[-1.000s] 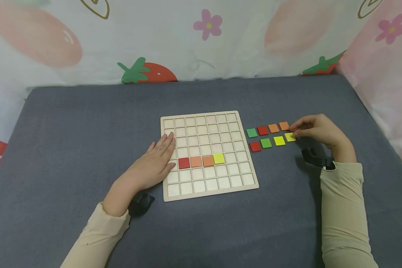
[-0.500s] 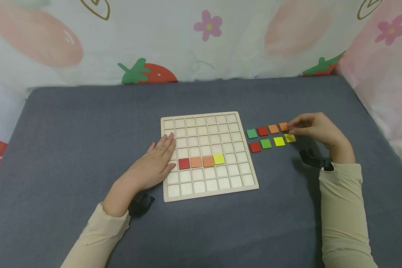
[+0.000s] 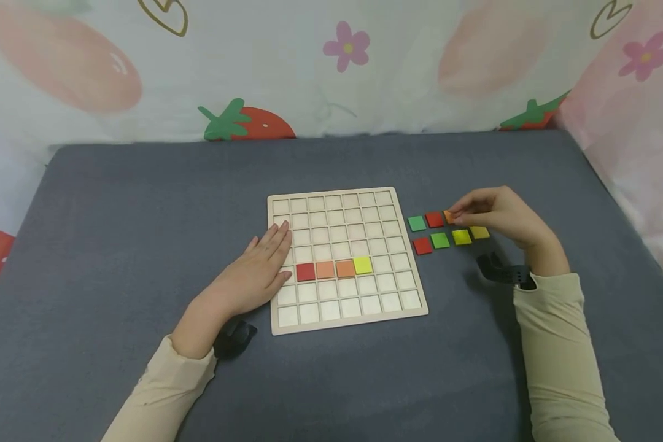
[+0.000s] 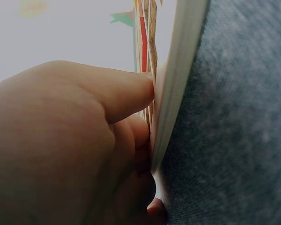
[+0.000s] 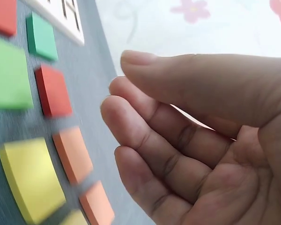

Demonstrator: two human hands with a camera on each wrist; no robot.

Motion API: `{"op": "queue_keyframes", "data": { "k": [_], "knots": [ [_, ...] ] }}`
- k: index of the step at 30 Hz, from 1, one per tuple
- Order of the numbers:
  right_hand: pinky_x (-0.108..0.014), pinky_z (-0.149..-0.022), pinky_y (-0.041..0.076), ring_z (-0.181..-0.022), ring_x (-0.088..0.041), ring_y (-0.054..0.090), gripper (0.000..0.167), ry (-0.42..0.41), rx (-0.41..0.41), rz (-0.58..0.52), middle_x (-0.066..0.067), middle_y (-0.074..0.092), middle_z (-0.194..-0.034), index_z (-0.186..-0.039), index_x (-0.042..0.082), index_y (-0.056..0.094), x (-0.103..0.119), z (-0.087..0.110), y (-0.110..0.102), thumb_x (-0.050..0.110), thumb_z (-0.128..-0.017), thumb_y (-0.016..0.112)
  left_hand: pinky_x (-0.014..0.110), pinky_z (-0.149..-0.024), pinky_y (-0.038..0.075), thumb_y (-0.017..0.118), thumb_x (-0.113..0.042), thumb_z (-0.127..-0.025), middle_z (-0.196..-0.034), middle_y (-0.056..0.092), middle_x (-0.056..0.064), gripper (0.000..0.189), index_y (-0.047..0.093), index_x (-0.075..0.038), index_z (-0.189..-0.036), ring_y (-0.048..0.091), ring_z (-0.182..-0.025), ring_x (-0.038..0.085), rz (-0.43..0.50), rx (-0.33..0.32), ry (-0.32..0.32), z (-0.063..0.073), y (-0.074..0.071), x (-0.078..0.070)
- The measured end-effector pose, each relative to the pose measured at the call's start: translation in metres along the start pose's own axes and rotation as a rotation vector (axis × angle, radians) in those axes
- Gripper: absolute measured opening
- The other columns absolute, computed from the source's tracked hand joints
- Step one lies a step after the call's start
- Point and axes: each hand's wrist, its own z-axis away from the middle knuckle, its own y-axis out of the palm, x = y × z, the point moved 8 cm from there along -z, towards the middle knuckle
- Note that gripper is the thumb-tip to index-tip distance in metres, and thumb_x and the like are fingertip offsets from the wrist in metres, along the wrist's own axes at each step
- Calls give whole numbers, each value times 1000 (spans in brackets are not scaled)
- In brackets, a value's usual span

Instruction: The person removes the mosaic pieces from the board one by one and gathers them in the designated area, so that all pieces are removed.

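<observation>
My left hand (image 3: 248, 276) rests flat across the left edge of a pale wooden grid board (image 3: 390, 301), fingers extended. In the left wrist view the thumb (image 4: 131, 91) presses on the board's rim. One row of the board bears a red tile (image 3: 306, 271), two orange tiles (image 3: 325, 269) and a yellow tile (image 3: 363, 264). Right of the board, my right hand (image 3: 505, 212) hovers over two rows of loose square tiles. Its fingers are loosely bent with nothing between them. Beside the fingertips in the right wrist view lie a red tile (image 5: 54, 91) and orange tiles (image 5: 72, 154).
The loose rows also include a green tile (image 3: 417, 223), a red tile (image 3: 422, 246), a light green tile (image 3: 439, 240) and two yellow tiles (image 3: 461, 237). Everything lies on a dark grey cloth-covered table (image 3: 160, 184). A patterned curtain (image 3: 398, 73) hangs behind it.
My right hand has moved left along the loose tiles, from the far yellow and orange ones to above the orange pair. The left hand keeps its place on the board.
</observation>
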Motion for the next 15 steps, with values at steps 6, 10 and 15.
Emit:
{"op": "queue_keyframes", "data": {
  "k": [6, 10, 15],
  "knots": [
    [-28, -74, 53, -84, -17, 64, 25, -54, 71, -23, -11, 68, -96, -106, -7, 66, 18, -4, 22, 10, -88, 67, 51, -112, 11, 45, -24, -100, -156, 2, 17, 65, 13, 5, -148, 1, -143, 30, 5, 6, 4, 0, 1, -1],
    [-28, -68, 53, -82, -17, 65, 22, -69, 123, -35, -16, 67, -98, -103, -6, 67, 31, -8, 42, 9, -88, 67, 51, -112, 11, 45, -24, -99, -156, 3, 17, 65, 14, 6, -148, 2, -143, 31, 1, 0, 5, 1, 0, -1],
    [-26, -66, 51, -81, -13, 64, 19, -76, 172, -25, -15, 68, -97, -101, -5, 68, 45, -14, 69, 6, -85, 69, 51, -112, 12, 45, -25, -99, -157, 3, 17, 66, 14, 5, -148, 1, -143, 30, -2, -7, 4, 1, 0, 0]
  ]
}}
